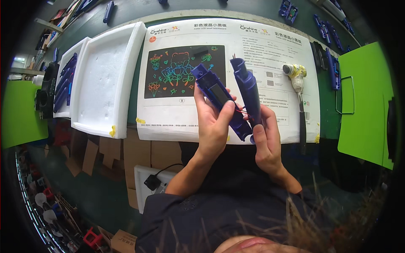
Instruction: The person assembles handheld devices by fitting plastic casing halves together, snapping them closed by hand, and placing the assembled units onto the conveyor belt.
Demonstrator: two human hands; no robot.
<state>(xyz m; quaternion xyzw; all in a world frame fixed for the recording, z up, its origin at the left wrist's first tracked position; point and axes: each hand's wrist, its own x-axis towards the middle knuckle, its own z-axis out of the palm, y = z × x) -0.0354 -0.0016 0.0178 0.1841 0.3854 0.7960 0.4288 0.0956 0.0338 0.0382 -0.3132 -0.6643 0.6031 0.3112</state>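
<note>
My left hand (214,126) is closed round a long blue plastic housing half (207,84), its thumb pressed beside a dark rectangular window in it. My right hand (268,141) grips a second blue housing half (249,95), rounded along its length, by its lower end. Both pieces are tilted and held apart over the printed sheet. Thin red and dark wires (241,111) run between them at mid-length. More wire ends poke out at the top of the right piece. What lies inside that right piece is hidden from view.
Under my hands lies a large printed white sheet (185,114) on the bench. A hammer with a tape-wrapped head (295,76) rests on its right side. White foam trays (100,84) stand left, one with several blue parts (66,86). Green panels (365,105) flank the bench.
</note>
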